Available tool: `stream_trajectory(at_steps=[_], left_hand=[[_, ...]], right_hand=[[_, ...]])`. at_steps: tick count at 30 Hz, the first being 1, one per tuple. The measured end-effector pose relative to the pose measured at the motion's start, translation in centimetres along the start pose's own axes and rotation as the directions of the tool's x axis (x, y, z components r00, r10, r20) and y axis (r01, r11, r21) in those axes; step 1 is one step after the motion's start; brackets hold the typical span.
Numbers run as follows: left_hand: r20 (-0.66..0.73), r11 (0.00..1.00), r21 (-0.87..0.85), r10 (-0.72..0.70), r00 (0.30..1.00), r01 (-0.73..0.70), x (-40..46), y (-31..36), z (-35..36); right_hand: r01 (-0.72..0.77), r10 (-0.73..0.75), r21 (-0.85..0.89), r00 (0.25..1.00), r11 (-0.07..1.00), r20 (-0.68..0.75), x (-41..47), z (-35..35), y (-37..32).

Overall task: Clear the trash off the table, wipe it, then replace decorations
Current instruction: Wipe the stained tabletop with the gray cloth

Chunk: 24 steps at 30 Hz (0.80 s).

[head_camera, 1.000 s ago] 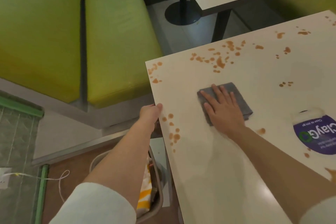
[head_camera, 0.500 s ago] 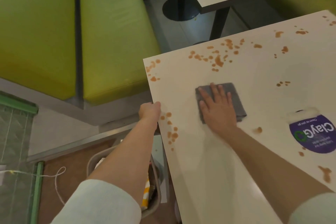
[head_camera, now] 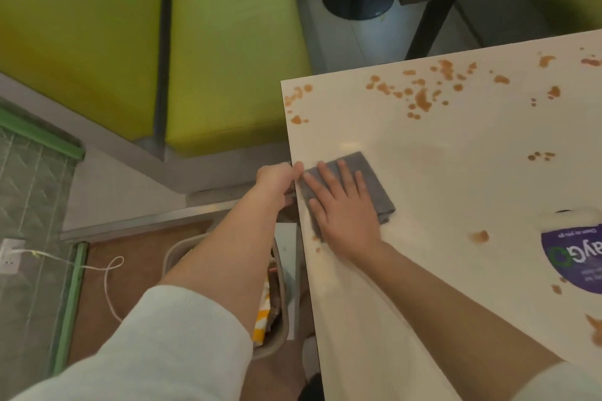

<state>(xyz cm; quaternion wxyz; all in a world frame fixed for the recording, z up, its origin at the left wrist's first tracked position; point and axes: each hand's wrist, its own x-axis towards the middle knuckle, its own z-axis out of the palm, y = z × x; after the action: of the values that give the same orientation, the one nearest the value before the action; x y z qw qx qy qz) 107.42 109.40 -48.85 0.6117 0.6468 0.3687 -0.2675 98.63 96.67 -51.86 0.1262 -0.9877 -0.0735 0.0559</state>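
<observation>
The folded grey cloth lies on the white table at its left edge, pressed flat under the right hand, fingers straight. Left hand grips that edge. The cloth looks soft, light and limp, best driven by palm pressure

- We are looking down on a white table, its left edge running just beside our left hand.
- A grey cloth is lying flat on it under our right hand, close to that edge.
- Orange-brown spatters are sitting on the surface beyond the right hand, with more drops to its right.
- A purple round label is lying far right of the hand, cut off by the frame.
- Below the left arm, a bin is standing on the floor.
</observation>
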Motion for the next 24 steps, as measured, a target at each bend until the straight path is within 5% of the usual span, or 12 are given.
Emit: stream_trajectory(at_steps=[4,10,15,21,24], left_hand=[[0.025,0.998,-0.047,-0.035,0.999,0.036,0.2,0.1,-0.3],[0.036,0.997,-0.053,-0.057,0.998,0.059,-0.3,0.4,-0.7],[0.032,0.997,-0.073,-0.026,0.999,0.029,-0.1,0.1,-0.6],[-0.022,0.997,-0.072,-0.009,1.0,0.007,-0.1,-0.2,-0.5],[-0.034,0.998,-0.065,0.011,0.999,-0.013,-0.4,-0.1,0.0]], right_hand=[[0.153,-0.151,-0.023,0.987,0.988,0.059,-1.3,-0.1,1.3],[-0.028,0.028,0.004,0.999,1.0,-0.02,1.1,-0.5,1.4],[0.288,-0.282,-0.031,0.952,0.957,0.119,-4.9,-0.5,1.9],[-0.127,0.125,-0.055,0.992,0.99,-0.029,-1.4,-0.7,3.8],[0.047,-0.047,-0.046,0.999,0.998,0.001,-4.9,0.4,0.0]])
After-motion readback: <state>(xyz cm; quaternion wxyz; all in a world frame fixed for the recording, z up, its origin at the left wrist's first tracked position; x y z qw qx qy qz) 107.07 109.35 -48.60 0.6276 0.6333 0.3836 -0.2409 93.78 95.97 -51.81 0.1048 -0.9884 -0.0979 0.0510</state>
